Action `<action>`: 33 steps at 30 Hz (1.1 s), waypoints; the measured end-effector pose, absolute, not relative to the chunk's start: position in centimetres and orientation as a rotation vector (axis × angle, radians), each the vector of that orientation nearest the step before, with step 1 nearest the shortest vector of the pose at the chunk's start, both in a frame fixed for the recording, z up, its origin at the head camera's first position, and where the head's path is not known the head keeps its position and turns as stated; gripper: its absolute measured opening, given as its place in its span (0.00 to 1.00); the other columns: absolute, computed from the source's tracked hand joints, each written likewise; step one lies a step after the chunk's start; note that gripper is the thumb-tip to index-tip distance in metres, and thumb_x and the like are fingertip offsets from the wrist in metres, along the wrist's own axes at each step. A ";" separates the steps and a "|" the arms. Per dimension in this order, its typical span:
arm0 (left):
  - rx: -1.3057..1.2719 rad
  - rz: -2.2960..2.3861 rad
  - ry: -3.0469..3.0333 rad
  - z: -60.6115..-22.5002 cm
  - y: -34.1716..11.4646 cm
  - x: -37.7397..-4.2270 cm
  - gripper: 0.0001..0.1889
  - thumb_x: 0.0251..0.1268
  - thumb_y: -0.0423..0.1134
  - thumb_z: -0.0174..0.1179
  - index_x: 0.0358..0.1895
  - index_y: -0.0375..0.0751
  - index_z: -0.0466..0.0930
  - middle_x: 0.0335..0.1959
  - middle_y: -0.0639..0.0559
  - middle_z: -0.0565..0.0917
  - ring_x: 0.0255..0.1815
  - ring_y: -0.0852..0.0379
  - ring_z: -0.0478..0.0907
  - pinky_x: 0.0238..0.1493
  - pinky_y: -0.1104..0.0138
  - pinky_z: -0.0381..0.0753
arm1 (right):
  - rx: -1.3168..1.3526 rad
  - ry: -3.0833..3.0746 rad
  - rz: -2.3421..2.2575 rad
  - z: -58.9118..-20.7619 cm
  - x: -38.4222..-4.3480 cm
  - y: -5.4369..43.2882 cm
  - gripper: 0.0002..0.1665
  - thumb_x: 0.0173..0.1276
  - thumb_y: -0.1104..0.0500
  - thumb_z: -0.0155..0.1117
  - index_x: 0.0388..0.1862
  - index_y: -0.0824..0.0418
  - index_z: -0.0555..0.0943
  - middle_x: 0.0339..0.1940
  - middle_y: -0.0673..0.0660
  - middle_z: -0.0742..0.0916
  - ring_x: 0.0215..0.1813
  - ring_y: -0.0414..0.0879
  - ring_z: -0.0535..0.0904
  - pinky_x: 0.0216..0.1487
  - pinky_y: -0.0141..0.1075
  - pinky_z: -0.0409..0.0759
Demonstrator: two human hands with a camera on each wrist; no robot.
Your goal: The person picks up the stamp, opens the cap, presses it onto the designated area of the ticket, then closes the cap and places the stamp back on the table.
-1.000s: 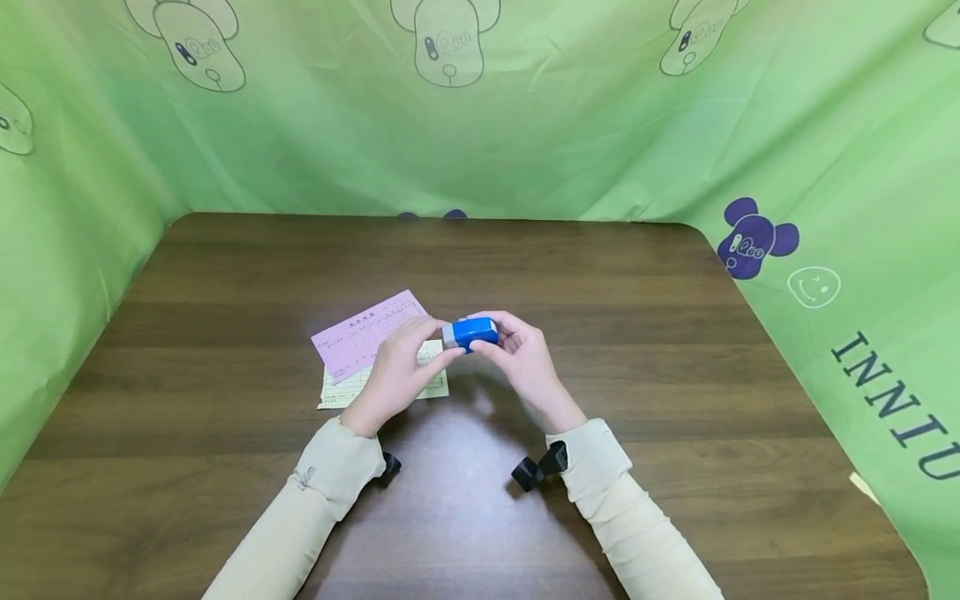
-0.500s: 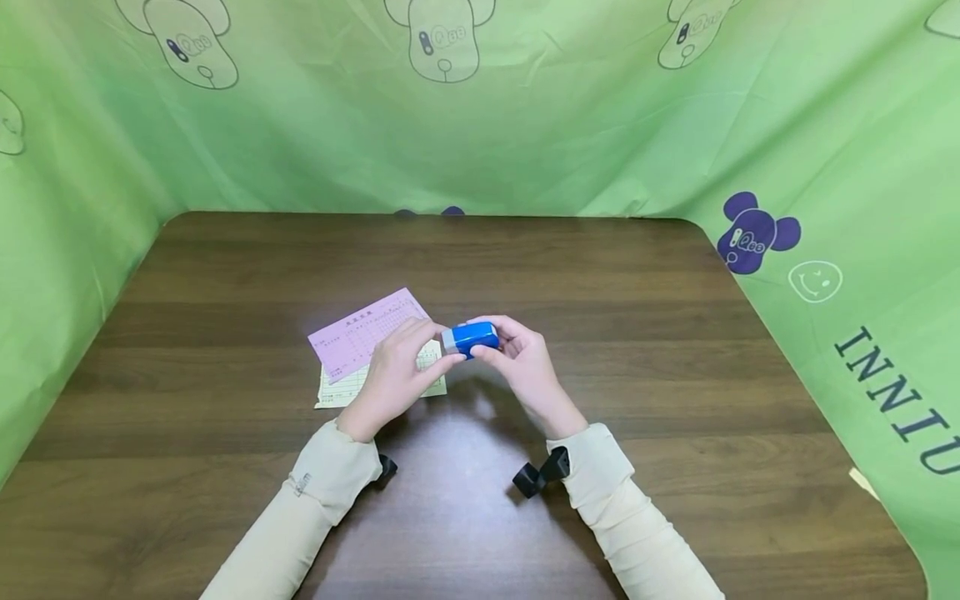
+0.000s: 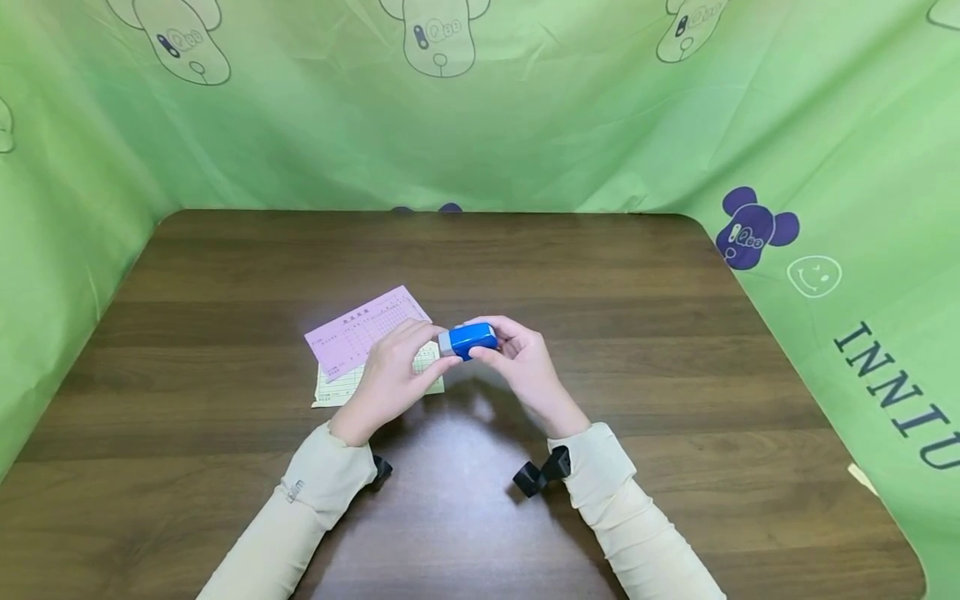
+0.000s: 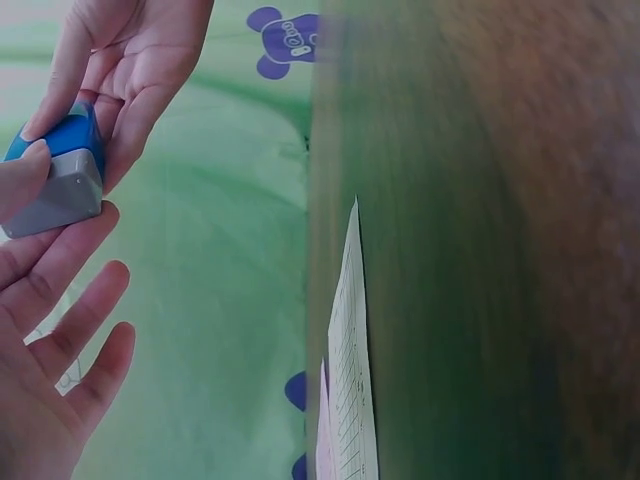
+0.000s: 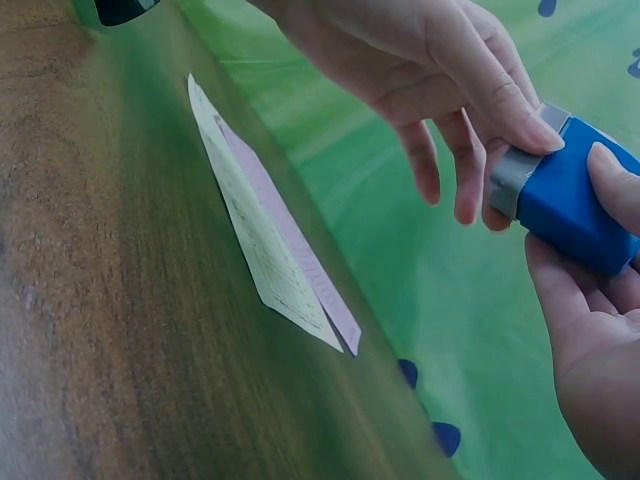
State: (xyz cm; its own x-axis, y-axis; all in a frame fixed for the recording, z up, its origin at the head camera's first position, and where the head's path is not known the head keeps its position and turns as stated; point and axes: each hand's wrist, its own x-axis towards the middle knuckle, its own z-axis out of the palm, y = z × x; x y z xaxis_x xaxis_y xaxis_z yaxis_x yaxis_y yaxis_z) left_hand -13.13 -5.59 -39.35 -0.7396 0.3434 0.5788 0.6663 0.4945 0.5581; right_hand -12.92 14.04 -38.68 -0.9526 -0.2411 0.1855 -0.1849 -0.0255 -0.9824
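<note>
A small blue stamp with a grey cap end is held above the table between both hands. My left hand pinches the grey end between thumb and fingertips, its other fingers spread loosely. From the right, my right hand grips the blue body with thumb and fingers. A pink printed slip lies on the table behind the left hand. It partly overlaps a pale green-white form, which the left hand partly hides in the head view.
The brown wooden table is bordered by a green printed curtain at the back and sides. A black wrist device is on the right wrist. A small pale piece shows at the right table edge.
The head view has shifted slightly. Both hands keep their hold on the stamp, the left hand on the grey end and the right on the blue body.
</note>
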 end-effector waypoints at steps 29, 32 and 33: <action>-0.838 -1.148 -2.403 -39.8 -6.1 -12.9 0.15 0.58 0.41 0.69 0.45 0.37 0.82 0.39 0.47 0.85 0.41 0.49 0.79 0.43 0.59 0.79 | -0.517 2.113 -2.168 -39.4 -13.1 13.9 0.21 0.65 0.69 0.63 0.55 0.77 0.74 0.45 0.44 0.87 0.47 0.36 0.81 0.52 0.27 0.79; -0.843 -1.147 -2.407 -39.8 -6.1 -13.0 0.15 0.59 0.41 0.68 0.46 0.37 0.81 0.39 0.47 0.85 0.41 0.48 0.79 0.43 0.59 0.79 | -0.514 2.104 -2.172 -39.4 -13.1 13.9 0.22 0.65 0.68 0.64 0.55 0.77 0.74 0.45 0.43 0.87 0.48 0.36 0.81 0.52 0.27 0.79; -0.844 -1.146 -2.407 -39.8 -6.1 -13.0 0.15 0.59 0.41 0.68 0.46 0.37 0.81 0.39 0.47 0.85 0.41 0.48 0.79 0.43 0.59 0.79 | -0.513 2.104 -2.170 -39.4 -13.1 13.9 0.21 0.65 0.68 0.64 0.55 0.76 0.74 0.45 0.43 0.87 0.48 0.36 0.81 0.52 0.26 0.79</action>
